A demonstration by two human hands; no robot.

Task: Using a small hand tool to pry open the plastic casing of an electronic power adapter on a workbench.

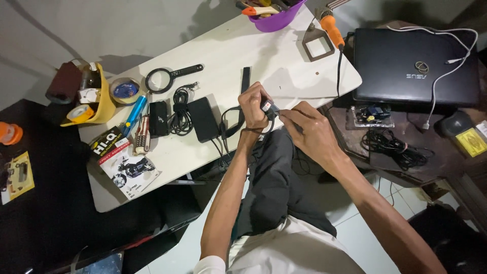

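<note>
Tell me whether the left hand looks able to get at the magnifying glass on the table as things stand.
Probably yes, once freed. The left hand grips a small black part with the right hand. The magnifying glass lies flat on the white table further left, nothing on top, with bare tabletop between them.

White table [284, 61] slanting across the upper middle of the frame. Grey wall [45, 30] along the top left, crossed by shadows. Dark brown desk [406, 137] at right. Black surface [56, 203] lower left. Pale tiled floor [355, 228] at the bottom.
</note>
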